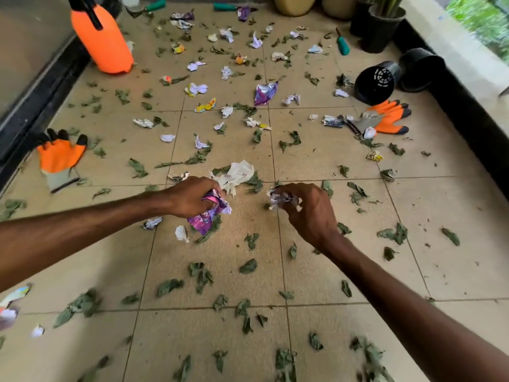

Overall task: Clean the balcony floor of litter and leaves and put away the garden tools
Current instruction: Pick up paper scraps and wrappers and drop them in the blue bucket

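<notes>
both hands [192,198] [308,213] clutch litter; floor [316,158] strewn wall-to-wall

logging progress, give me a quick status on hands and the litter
Left hand shut on purple wrapper; right hand shut on crumpled paper. Floor mostly uncleared, leaves and scraps throughout. Orange gloves, sprayer not yet put away.

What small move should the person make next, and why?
Probably reach the left hand forward to the crumpled white litter just ahead. Both hands already hold scraps: the left a purple wrapper, the right hand crumpled paper, and that piece lies nearest.
</notes>
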